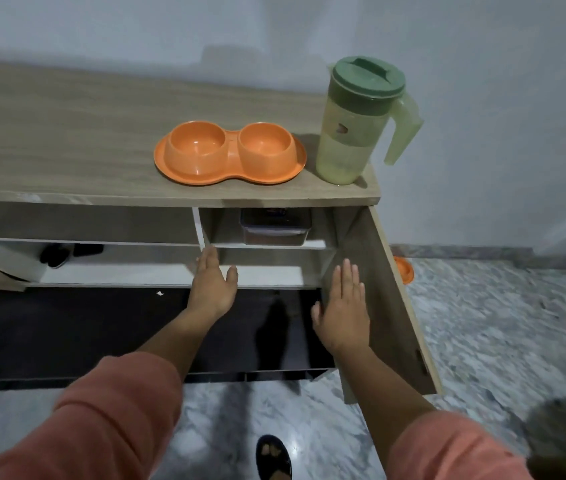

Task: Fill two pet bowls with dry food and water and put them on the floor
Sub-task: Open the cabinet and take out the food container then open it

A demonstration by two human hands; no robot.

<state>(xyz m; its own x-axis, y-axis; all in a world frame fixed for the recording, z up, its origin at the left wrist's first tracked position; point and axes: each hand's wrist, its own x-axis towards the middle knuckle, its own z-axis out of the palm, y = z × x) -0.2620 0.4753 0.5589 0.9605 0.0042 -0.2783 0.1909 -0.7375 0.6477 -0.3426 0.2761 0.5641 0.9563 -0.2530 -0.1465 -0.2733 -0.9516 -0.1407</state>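
Both hands are out in front of the open cabinet at the centre of the frame. The left hand (213, 285) reaches toward the middle shelf, fingers (207, 259) spread flat and released, holding nothing. The right hand (342, 311) lies palm-flat against the inner face of the open cabinet door (383, 292) at right of centre, fingers straight and released, gripping nothing.

Up on the wooden tabletop (67, 140), the orange double pet bowl (229, 152) sits in the upper middle of the frame, both cups empty. Just beside it, toward the right edge of the tabletop, stands the green lidded pitcher (357, 123), upright, handle pointing right.

Inside the cabinet, on the upper shelf right under the tabletop, there's a clear lidded container (274, 226) with something brownish in it; too shadowed to tell what. Dark shoes (67, 252) sit on a shelf at the left. Another orange dish (404, 268) peeks out on the marble floor (499, 323) behind the door.
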